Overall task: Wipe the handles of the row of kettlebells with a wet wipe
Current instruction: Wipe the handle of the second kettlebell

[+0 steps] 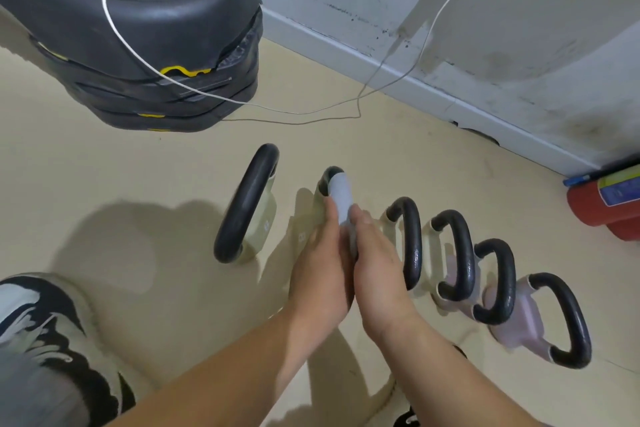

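**Second handle mid-wipe**

Left hand (320, 263) and right hand (377, 267), fingers straight and together, press flat on either side of the second kettlebell's handle (329, 177), with the wet wipe (341, 198) draped over it. This handle looks under way. Next, slide the wipe over the far bend, then shift right. The kettlebell row (414, 246) stands mid-floor, short of the wall edge, its handles matte black.

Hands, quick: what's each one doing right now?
Left hand: open, flat against the wipe on the handle.
Right hand: open, flat against its other side.
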Available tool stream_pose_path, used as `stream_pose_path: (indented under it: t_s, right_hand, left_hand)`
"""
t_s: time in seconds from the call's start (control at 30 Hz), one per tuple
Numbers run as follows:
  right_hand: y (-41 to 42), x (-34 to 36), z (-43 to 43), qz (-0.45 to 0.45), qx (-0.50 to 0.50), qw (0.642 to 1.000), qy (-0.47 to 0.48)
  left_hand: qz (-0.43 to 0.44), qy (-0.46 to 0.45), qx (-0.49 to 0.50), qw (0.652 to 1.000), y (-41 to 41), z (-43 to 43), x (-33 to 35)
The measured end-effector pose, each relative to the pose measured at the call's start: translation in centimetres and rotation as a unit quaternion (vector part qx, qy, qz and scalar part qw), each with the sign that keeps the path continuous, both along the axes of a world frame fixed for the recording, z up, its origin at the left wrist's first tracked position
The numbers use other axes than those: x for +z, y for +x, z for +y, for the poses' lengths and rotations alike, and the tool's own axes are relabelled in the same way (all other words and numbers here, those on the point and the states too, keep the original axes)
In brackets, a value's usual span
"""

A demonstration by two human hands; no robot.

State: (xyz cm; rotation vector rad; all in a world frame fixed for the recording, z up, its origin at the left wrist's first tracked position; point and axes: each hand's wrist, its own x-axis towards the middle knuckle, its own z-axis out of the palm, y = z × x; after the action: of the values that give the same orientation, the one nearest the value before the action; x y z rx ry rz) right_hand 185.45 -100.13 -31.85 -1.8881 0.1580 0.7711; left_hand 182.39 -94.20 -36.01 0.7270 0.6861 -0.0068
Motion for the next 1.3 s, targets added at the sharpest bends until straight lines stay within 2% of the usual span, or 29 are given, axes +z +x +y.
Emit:
stream_pose_path:
  t_s: [0.03,0.13,0.23,0.3,0.37,0.43,0.47,0.53,0.6,0.67,0.8,0.87,0.9,0.93,0.97,1.0,1.03,1.13,1.2,1.23,1.3]
  right_hand:
    - [-0.7,-0.3,-0.6,-0.007,-0.002,1.000,-0.005]
    - [-3.1,-1.6,-2.5,-0.046,0.022,0.998,-0.041]
    - [-5.8,-2.9,-4.0,-0.064,0.039,0.996,-0.038]
    - [-6.7,-3.0,-4.4,-0.059,0.031,0.997,-0.026]
    - [-6.5,-2.5,-4.3,-0.046,0.020,0.999,-0.008]
    - [-5.3,-1.9,-4.1,-0.052,0.005,0.999,0.000]
    - [-4.4,-1.6,-3.9,-0.068,-0.005,0.998,-0.003]
    - [-2.6,-0.8,-3.1,-0.068,-0.011,0.998,0.013]
    - [-1.0,-0.3,-2.3,-0.006,0.007,0.999,0.043]
    - [-0.4,-0.5,-1.9,0.042,0.008,0.997,0.066]
    - [-1.2,-2.4,-2.9,0.066,-0.023,0.994,0.080]
    - [-2.2,-3.2,-3.3,0.065,-0.042,0.994,0.080]
    - [-2.7,-3.8,-3.6,0.062,-0.052,0.993,0.083]
    - [-3.3,-4.1,-3.7,0.052,-0.060,0.993,0.085]
    - [-3.7,-4.4,-3.7,0.036,-0.060,0.995,0.076]
    - [-4.2,-4.4,-3.7,0.021,-0.054,0.996,0.070]
    - [-4.6,-4.4,-3.8,0.011,-0.050,0.996,0.067]
    - [-5.9,-4.8,-4.3,0.036,-0.066,0.994,0.074]
    - [-6.6,-5.2,-4.6,0.067,-0.074,0.992,0.083]
    - [-6.8,-5.6,-4.7,0.075,-0.074,0.991,0.084]
    - [-6.8,-6.1,-4.9,0.078,-0.070,0.992,0.071]
  left_hand:
    - [0.009,-0.005,0.013,1.000,-0.7,-0.7,-0.4]
    - [0.014,0.055,0.016,0.998,-3.2,-2.3,-0.3]
    - [0.033,0.093,-0.045,0.994,-5.4,-3.1,-1.0]
    - [0.067,0.159,-0.089,0.981,-6.6,-3.3,-2.3]
    - [0.075,0.331,-0.172,0.925,-7.7,-3.7,-4.1]
    - [0.055,0.514,-0.203,0.832,-8.2,-3.6,-4.7]
    - [0.057,0.535,-0.178,0.824,-7.9,-3.4,-4.7]
    - [0.082,0.518,-0.111,0.844,-6.4,-2.4,-3.6]
    - [0.088,0.508,-0.065,0.855,-4.6,-1.6,-2.3]
    - [0.072,0.472,-0.049,0.877,-3.2,-1.5,-0.5]
    - [0.102,0.433,-0.070,0.893,-2.9,-2.5,0.4]
    - [0.092,0.395,-0.067,0.912,-3.5,-3.1,0.1]
    - [0.083,0.330,-0.042,0.940,-3.9,-3.2,0.2]
    - [0.074,0.222,-0.003,0.972,-4.1,-3.3,0.6]
    - [0.067,0.113,0.028,0.991,-4.4,-3.3,0.9]
    - [0.056,0.039,0.052,0.996,-4.7,-3.5,0.7]
    - [0.048,0.015,0.054,0.997,-5.1,-3.7,0.3]
    - [0.089,0.030,0.023,0.995,-6.7,-4.4,-1.1]
    - [0.130,0.074,-0.002,0.989,-7.3,-4.4,-2.4]
    - [0.150,0.114,-0.019,0.982,-7.5,-4.2,-3.1]
    - [0.149,0.274,-0.070,0.947,-7.3,-3.7,-4.1]
